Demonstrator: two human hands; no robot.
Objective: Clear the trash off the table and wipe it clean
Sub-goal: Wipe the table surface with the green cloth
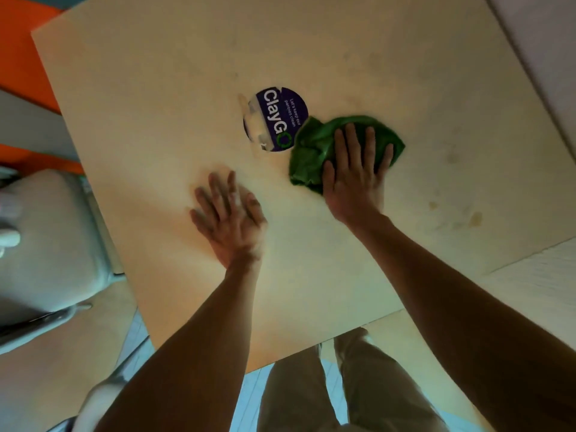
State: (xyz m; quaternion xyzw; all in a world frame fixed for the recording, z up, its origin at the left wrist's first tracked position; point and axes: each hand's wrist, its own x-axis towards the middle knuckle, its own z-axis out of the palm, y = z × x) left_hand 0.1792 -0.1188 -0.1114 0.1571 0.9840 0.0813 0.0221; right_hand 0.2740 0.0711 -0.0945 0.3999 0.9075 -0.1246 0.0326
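Under right hand [355, 179], crumpled green cloth [314, 151]

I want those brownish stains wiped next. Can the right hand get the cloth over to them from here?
Probably yes: the right hand presses the green cloth flat, and only bare table lies between it and the stains.

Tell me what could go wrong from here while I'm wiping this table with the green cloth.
The sticker beside the green cloth is already torn along one edge, so a pass by the right hand could catch it and peel more. The brownish stains near the table edge lie off to the right and could get missed. The left hand may smear the surface if it touches down.
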